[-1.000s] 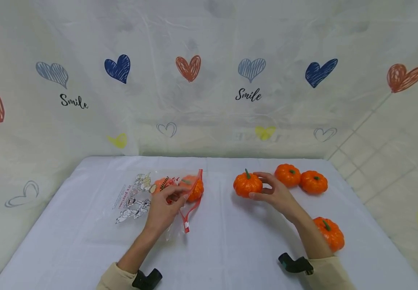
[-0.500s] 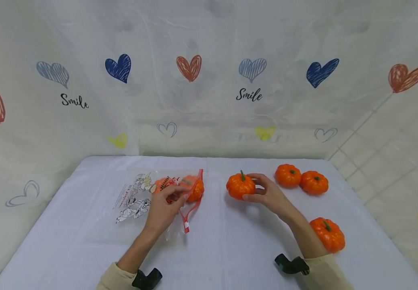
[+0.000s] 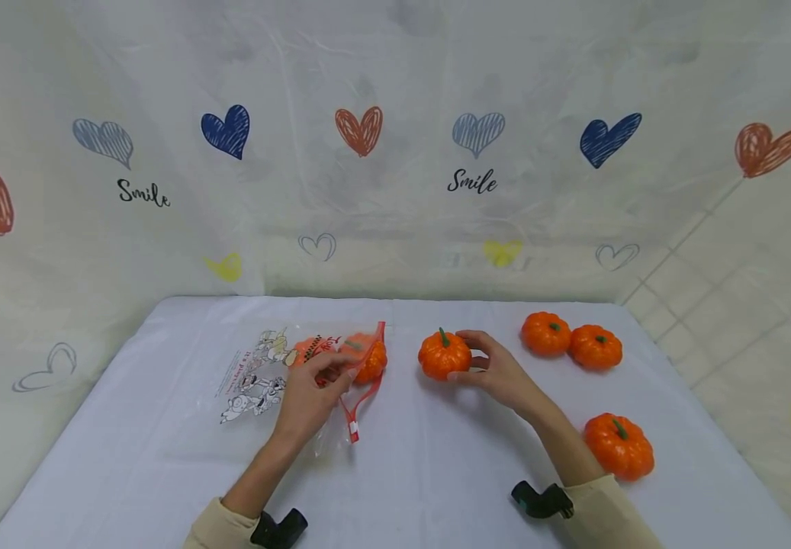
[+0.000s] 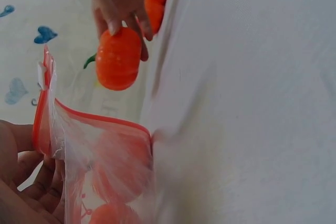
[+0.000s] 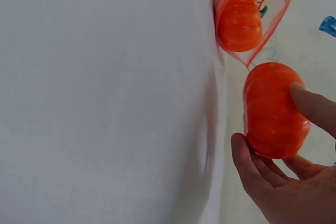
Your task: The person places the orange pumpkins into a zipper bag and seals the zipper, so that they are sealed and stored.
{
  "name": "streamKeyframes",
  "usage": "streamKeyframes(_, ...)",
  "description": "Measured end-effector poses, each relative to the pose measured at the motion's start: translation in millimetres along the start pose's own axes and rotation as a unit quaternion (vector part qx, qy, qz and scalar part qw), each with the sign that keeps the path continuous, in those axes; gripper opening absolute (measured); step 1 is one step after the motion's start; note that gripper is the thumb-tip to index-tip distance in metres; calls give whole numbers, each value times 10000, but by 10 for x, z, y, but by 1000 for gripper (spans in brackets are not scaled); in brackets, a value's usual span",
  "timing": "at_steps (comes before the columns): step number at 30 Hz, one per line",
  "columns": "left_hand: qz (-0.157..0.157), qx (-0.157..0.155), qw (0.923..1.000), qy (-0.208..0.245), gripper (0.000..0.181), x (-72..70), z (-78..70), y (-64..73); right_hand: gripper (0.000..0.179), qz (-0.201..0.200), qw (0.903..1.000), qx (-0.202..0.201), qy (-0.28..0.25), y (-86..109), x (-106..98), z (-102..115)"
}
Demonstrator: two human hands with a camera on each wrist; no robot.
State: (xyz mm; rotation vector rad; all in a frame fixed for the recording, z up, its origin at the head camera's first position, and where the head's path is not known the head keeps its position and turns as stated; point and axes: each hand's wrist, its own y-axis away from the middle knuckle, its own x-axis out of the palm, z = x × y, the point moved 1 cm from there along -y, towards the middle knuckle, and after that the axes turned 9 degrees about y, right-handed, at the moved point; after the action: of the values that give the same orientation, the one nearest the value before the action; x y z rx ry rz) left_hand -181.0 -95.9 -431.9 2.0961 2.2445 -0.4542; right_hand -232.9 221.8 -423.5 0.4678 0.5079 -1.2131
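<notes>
My left hand [image 3: 316, 389] pinches the upper edge of a clear zip bag [image 3: 251, 431] with a red zipper, holding its mouth apart toward the right. Inside the bag, orange toy pumpkins [image 4: 121, 166] show through the plastic, one of them [image 5: 240, 24] right at the mouth. My right hand [image 3: 494, 374] grips another small orange pumpkin [image 3: 445, 355] with a green stem, thumb on one side and fingers on the other. That pumpkin is raised off the table, a short gap to the right of the bag's opening.
Two pumpkins, a left one [image 3: 545, 334] and a right one [image 3: 596, 348], sit side by side at the back right of the white-covered table [image 3: 395, 503]. Another pumpkin [image 3: 619, 447] lies beside my right forearm. A white curtain with printed hearts hangs behind.
My right hand has carried its pumpkin leftward, closer to the bag's mouth. The left hand and the bag have stayed in place.
</notes>
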Motion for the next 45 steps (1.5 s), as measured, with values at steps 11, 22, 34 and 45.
streamKeyframes(11,5,-15,10000,-45,21,10,-7,-5,72,80,9999,-88,99,-82,125,-10)
streamKeyframes(22,19,43,9999,-92,21,6,7,-7,72,262,9986,-175,430,-151,256,66)
streamKeyframes(34,40,40,10000,-39,20,3,1,-16,73,284,9980,-402,391,-239,370,131)
streamKeyframes(45,-18,37,10000,52,20,-1,2,-5,71,331,9965,-612,456,-300,417,159)
